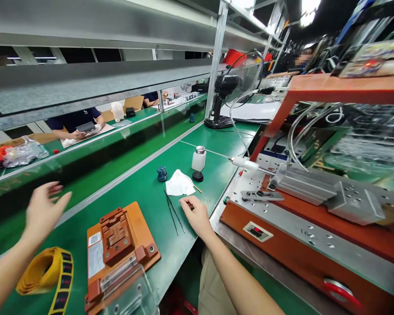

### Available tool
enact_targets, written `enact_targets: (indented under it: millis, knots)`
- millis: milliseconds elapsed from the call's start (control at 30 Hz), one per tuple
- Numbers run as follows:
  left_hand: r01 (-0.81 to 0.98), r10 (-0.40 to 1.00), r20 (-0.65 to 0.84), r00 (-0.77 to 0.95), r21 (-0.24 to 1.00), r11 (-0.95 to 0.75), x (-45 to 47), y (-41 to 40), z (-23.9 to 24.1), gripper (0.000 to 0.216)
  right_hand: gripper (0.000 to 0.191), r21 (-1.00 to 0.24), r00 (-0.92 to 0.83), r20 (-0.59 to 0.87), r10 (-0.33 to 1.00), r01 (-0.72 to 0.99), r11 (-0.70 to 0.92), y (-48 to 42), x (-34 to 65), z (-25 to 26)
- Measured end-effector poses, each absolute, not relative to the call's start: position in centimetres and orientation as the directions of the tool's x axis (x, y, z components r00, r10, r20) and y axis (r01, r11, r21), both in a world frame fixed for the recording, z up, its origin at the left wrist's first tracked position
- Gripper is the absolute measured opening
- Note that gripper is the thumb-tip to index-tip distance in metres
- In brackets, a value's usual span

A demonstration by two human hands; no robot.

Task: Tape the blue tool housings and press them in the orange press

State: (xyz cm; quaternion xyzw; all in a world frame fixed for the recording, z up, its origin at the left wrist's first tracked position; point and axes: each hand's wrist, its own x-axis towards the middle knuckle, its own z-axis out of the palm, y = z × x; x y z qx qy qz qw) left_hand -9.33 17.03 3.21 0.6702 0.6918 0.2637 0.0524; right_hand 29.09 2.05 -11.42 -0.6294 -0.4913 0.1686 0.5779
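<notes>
My left hand [45,209] is raised over the green conveyor lane at the left, fingers spread and holding nothing. My right hand [197,215] rests on the green bench [147,197], fingers curled onto a small thin stick-like item I cannot make out. Thin tweezers [174,211] lie just left of that hand. A crumpled white cloth [179,183] lies just beyond it. An orange fixture [120,245] with a clear hinged cover sits near the front edge between my arms. A yellow tape roll [47,273] lies under my left forearm.
A white dispenser bottle [198,158], its black cap [197,176] and a small blue part [162,174] stand behind the cloth. An orange-and-metal press machine [302,214] fills the right side. A black desk fan [228,94] stands at the back. Other people sit across the conveyor.
</notes>
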Motion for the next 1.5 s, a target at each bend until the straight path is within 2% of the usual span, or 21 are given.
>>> enact_targets:
  millis: [33, 67, 100, 200, 300, 467, 600, 733, 1000, 1067, 1133, 1167, 1233, 1300, 1400, 1500]
  knots:
    - [0.803, 0.953, 0.302, 0.015, 0.564, -0.191, -6.9, 17.3, 2.5, 0.027, 0.034, -0.899, 0.463, 0.35, 0.814, 0.41, 0.154, 1.9, 29.0, -11.4]
    - [0.748, 0.955, 0.265, 0.134, 0.605, -0.273, -4.0, 17.7, 1.8, 0.024, 0.033, -0.905, 0.467, 0.345, 0.814, 0.396, 0.156, 1.7, 29.0, -11.4]
    - [0.724, 0.951, 0.239, 0.196, 0.619, -0.304, -0.9, 18.4, 1.0, 0.024, 0.032, -0.909, 0.472, 0.342, 0.813, 0.385, 0.158, 1.5, 29.0, -11.3]
    - [0.654, 0.93, 0.175, 0.324, 0.669, -0.354, 8.7, 20.7, -1.4, 0.045, 0.03, -0.915, 0.47, 0.342, 0.814, 0.362, 0.175, 1.2, 29.1, -11.3]
    - [0.623, 0.94, 0.148, 0.307, 0.716, -0.316, 16.0, 22.5, -3.3, 0.058, 0.028, -0.917, 0.457, 0.352, 0.817, 0.343, 0.203, 1.2, 29.2, -11.4]
    - [0.52, 0.961, 0.101, 0.258, 0.824, -0.227, 20.6, 23.2, -4.8, 0.042, 0.028, -0.918, 0.432, 0.364, 0.825, 0.315, 0.241, 1.3, 29.3, -11.9]
    - [0.348, 0.958, 0.047, 0.283, 0.926, -0.149, 18.7, 21.7, -3.2, 0.052, 0.028, -0.909, 0.414, 0.391, 0.822, 0.312, 0.276, 1.4, 29.4, -12.3]
    - [0.185, 0.944, -0.077, 0.321, 0.983, 0.017, 13.6, 18.1, 0.1, 0.068, 0.028, -0.895, 0.387, 0.415, 0.824, 0.339, 0.291, 1.3, 29.4, -12.4]
    - [-0.028, 0.899, -0.286, 0.332, 0.949, 0.313, 3.6, 8.5, 3.5, 0.058, 0.029, -0.896, 0.32, 0.39, 0.863, 0.347, 0.276, 1.2, 29.7, -12.4]
    - [-0.068, 0.885, -0.318, 0.342, 0.93, 0.36, 2.5, 6.8, 3.6, 0.055, 0.026, -0.891, 0.262, 0.408, 0.874, 0.322, 0.32, 1.3, 29.2, -11.1]
    - [-0.079, 0.865, -0.345, 0.365, 0.914, 0.397, 1.8, 5.4, 3.6, 0.056, 0.022, -0.855, 0.116, 0.478, 0.87, 0.288, 0.431, 1.3, 28.0, -8.8]
    - [-0.075, 0.85, -0.357, 0.387, 0.907, 0.415, 1.7, 4.9, 3.5, 0.056, 0.032, -0.822, 0.005, 0.522, 0.853, 0.271, 0.501, 1.3, 27.2, -7.4]
    - [-0.058, 0.813, -0.37, 0.449, 0.896, 0.44, 1.6, 4.2, 3.4, 0.056, 0.068, -0.74, -0.248, 0.577, 0.778, 0.245, 0.626, 1.4, 25.2, -4.7]
    - [-0.025, 0.786, -0.371, 0.495, 0.898, 0.439, 1.3, 3.8, 3.2, 0.057, 0.091, -0.676, -0.454, 0.567, 0.687, 0.22, 0.704, 2.0, 23.1, -2.7]
    - [0.024, 0.866, -0.305, 0.396, 0.946, 0.322, -0.3, 3.5, 3.3, 0.067, 0.091, -0.678, -0.548, 0.513, 0.66, 0.213, 0.703, 4.1, 20.2, -2.0]
    - [0.084, 0.966, -0.173, 0.194, 0.984, 0.16, -4.0, 2.2, 3.7, 0.07, 0.087, -0.757, -0.496, 0.417, 0.762, 0.274, 0.593, 6.8, 18.1, -3.2]
